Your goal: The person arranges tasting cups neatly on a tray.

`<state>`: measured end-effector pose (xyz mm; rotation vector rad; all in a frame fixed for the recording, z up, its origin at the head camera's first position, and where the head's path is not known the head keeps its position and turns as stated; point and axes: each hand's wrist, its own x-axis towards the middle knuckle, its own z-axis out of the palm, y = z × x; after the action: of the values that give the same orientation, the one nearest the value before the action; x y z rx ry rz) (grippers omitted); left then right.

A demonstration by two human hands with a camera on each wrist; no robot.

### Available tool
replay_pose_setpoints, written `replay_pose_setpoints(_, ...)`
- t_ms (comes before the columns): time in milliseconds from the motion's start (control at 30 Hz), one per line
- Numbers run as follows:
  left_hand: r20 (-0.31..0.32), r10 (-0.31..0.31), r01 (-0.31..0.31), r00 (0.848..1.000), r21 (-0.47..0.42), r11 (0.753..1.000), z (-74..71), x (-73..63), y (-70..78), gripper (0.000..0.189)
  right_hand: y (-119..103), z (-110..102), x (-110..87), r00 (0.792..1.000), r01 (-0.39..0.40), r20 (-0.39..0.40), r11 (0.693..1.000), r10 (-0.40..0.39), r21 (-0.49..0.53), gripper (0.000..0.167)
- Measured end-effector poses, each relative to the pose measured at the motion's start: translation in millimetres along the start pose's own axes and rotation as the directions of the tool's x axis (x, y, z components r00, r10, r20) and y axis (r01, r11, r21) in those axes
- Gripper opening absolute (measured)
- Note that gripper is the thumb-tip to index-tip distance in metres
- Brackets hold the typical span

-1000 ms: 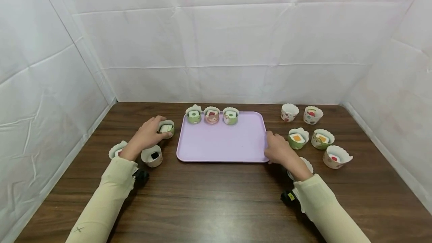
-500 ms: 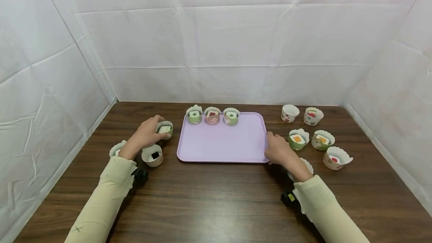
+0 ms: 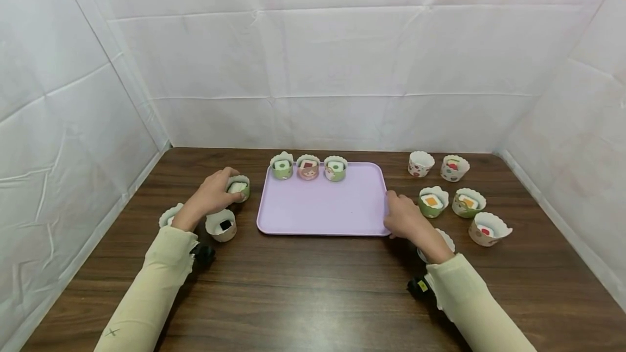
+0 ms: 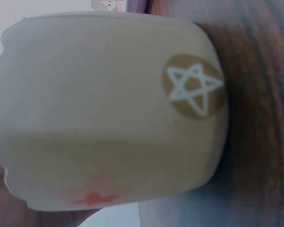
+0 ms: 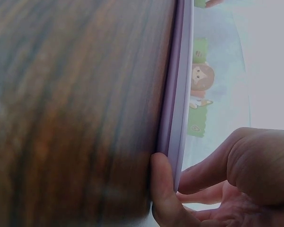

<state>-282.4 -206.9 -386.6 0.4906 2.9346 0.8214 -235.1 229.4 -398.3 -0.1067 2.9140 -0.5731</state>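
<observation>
My left hand (image 3: 210, 194) grips a green paper baking cup (image 3: 239, 187) with a pale block inside, left of the tray on the dark wood table. Beside that wrist stands a beige paper cup (image 3: 221, 227) with a dark square piece in it; its star-printed side (image 4: 109, 94) fills the left wrist view. On the right, my right hand (image 3: 404, 215) holds the lilac tray (image 3: 320, 211) by its right edge, thumb and fingers pinching the rim (image 5: 177, 104) in the right wrist view. Along the tray's far edge sit a green cup (image 3: 281, 170), a pink cup (image 3: 308, 171) and another green cup (image 3: 335, 171).
Several more filled paper cups stand right of the tray, among them a green cup with an orange-topped piece (image 3: 431, 206) and a beige cup (image 3: 485, 232). My right forearm partly hides a cup (image 3: 444, 239). Behind the left wrist sits another cup (image 3: 168, 215). White sheeting (image 3: 332, 58) encloses the table.
The green cup in my left hand has shifted very slightly left. My right hand and the tray stay where they were.
</observation>
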Motion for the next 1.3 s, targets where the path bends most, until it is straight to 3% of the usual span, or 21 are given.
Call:
replay_pose_setpoints(767, -0.033, -0.016, 0.016, 0.999, -0.020, 1.000, -2.6, -0.9, 1.9, 0.061, 0.7, 0.3, -0.9, 0.999, 0.034, -0.037, 0.997, -0.036, -0.065, 0.058)
replay_pose_setpoints(1300, -0.104, -0.026, 0.022, 0.994, -0.044, 0.999, 2.1, 4.2, 4.2, 0.063, -0.8, -0.2, -0.5, 1.000, 0.010, -0.010, 1.000, -0.010, -0.022, 0.058)
